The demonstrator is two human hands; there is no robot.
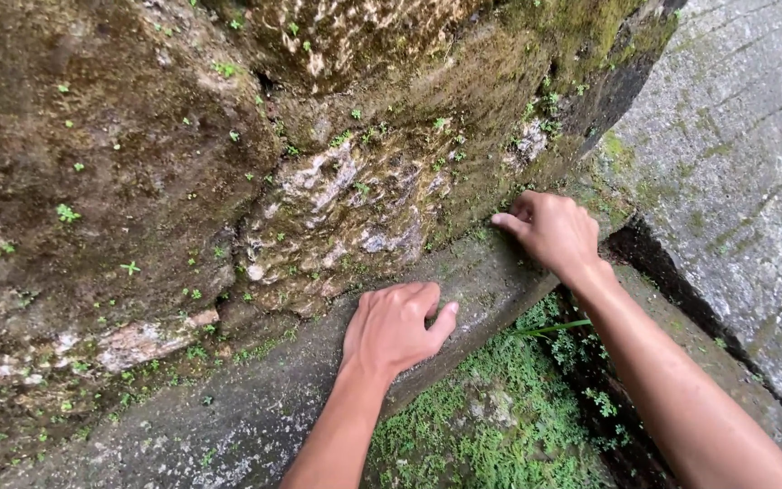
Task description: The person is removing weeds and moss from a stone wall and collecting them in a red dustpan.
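Observation:
My left hand (395, 326) rests on a grey concrete ledge (255, 398) at the foot of a mossy stone wall (183, 154), with its fingers curled against the surface and nothing visible in it. My right hand (549, 231) reaches farther along the same ledge into the corner where the wall meets it. Its fingers are bent and pinched at small green plants (477, 234) growing in the crack. Whether it grips any of them is hidden by the fingers.
A grey concrete slab (735, 154) rises at the right. Below the ledge lies a gutter filled with green weeds (500, 426). Tiny seedlings dot the wall.

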